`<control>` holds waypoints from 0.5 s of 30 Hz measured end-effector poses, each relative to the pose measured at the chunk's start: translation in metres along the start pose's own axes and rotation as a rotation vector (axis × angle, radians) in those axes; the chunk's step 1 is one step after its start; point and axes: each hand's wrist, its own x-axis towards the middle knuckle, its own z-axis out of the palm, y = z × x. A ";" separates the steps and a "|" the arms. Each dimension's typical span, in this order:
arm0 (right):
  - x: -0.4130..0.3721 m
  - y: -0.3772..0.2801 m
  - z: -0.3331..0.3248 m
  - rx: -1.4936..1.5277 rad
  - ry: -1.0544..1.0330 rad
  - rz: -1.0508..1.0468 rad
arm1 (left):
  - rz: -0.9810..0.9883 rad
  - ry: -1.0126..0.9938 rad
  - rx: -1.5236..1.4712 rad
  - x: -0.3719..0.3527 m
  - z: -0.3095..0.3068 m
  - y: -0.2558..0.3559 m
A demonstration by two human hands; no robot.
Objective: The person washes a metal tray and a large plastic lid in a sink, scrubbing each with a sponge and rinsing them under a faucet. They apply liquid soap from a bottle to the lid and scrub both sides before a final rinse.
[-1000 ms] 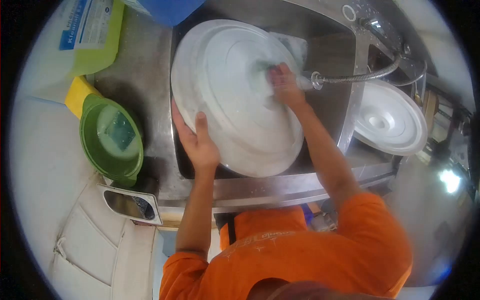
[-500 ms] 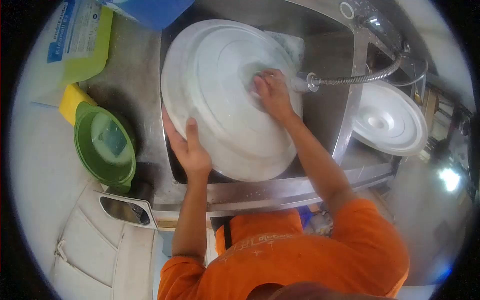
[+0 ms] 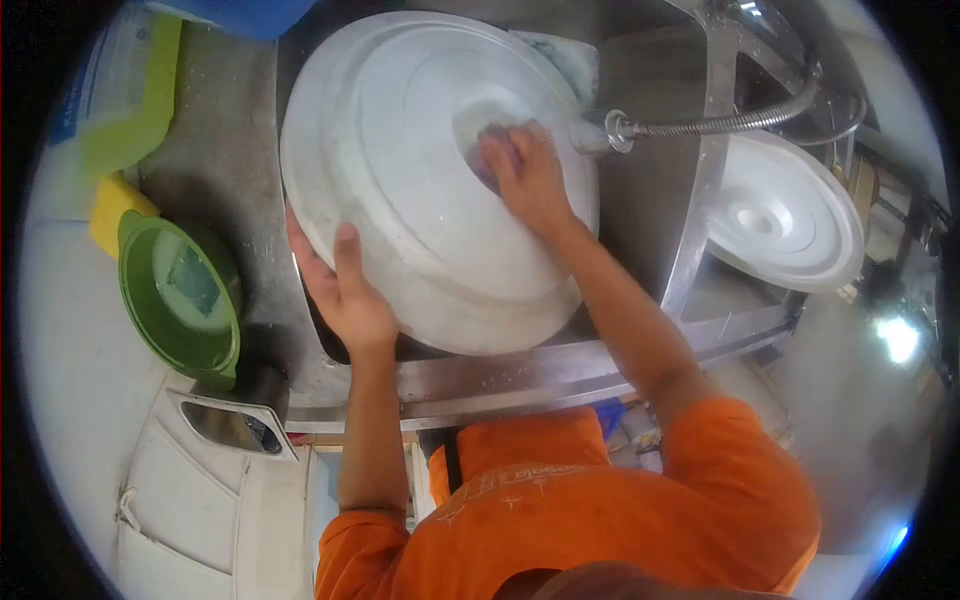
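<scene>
A large round white plastic lid (image 3: 420, 190) leans at a tilt in the metal sink (image 3: 650, 190), filling much of it. My left hand (image 3: 350, 300) grips its lower left rim, thumb on the upper face and fingers around the edge. At the recessed middle of the lid, my right hand (image 3: 530, 180) presses down with curled fingers. Whatever lies under those fingers is hidden. The metal nozzle (image 3: 600, 132) of a flexible hose sits just right of my right hand, close to the lid.
A second white lid (image 3: 800, 215) lies right of the sink. On the left counter are a green basin (image 3: 165, 335) with cloudy liquid, a yellow sponge (image 3: 118, 212), a rectangular metal container (image 3: 235, 425) and a yellow-green jug (image 3: 155, 110). Something blue (image 3: 250, 12) hangs into the top edge.
The view has shifted slightly, so the lid and the left counter items appear farther left. My right hand stays at the lid's middle with its fingers a little moved; my left keeps the rim.
</scene>
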 end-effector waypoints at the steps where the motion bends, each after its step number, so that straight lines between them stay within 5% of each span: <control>1: 0.018 0.013 0.005 -0.098 -0.018 -0.021 | -0.010 0.008 0.005 -0.001 0.001 0.002; 5: 0.062 0.083 0.038 -0.572 -0.160 -0.036 | 0.050 -0.020 0.152 0.001 -0.002 0.002; 9: 0.015 0.050 0.010 -0.432 -0.061 -0.193 | 0.056 -0.028 0.150 0.003 -0.006 -0.005; 15: 0.027 0.048 0.007 -0.187 -0.022 0.091 | 0.057 -0.021 0.060 0.001 0.000 0.002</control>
